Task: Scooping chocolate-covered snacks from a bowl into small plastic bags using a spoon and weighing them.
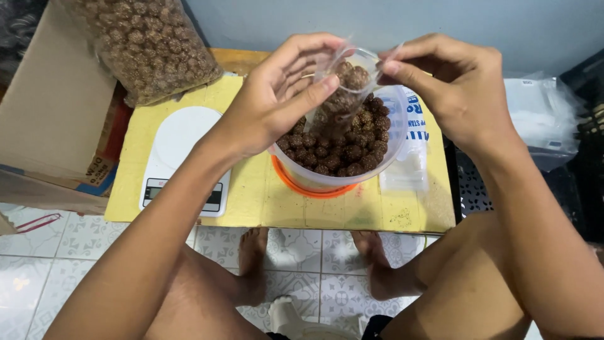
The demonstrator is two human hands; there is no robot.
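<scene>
At frame centre, bag: a small clear bag [348, 85] partly filled with brown balls hung over the tub [327, 179].
Left hand [277, 101]: pinched shut on its left edge.
Right hand [453, 88]: pinched its right edge.
Lower left: white scale [179, 157] on yellow bench [264, 201].

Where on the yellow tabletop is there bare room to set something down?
Bare strip along the yellow table front edge, between white scale and tub of brown balls. Crowded: back left under the large bag, and right by flat packets.

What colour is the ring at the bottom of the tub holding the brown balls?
Orange: the ring under the clear tub, seen in the head view.
</scene>
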